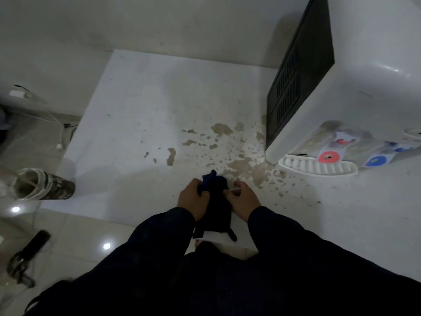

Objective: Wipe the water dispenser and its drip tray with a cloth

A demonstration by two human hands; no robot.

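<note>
A white water dispenser (355, 71) stands at the right on a white counter (141, 115), its dark vented side facing left. Below its red tap (329, 156) and blue tap (376, 160) sits the white ribbed drip tray (316, 168). A dark blue cloth (217, 201) hangs between my hands near the counter's front edge. My left hand (192, 199) grips its upper left part. My right hand (242, 199) pinches its right edge. Both hands are left of and nearer than the tray.
Brownish wet spots (239, 165) spread over the counter between my hands and the dispenser. A clear jar (34, 184) lies at the counter's left edge. White cables (54, 142) and a dark tool (27, 254) lie on the tiled floor at left.
</note>
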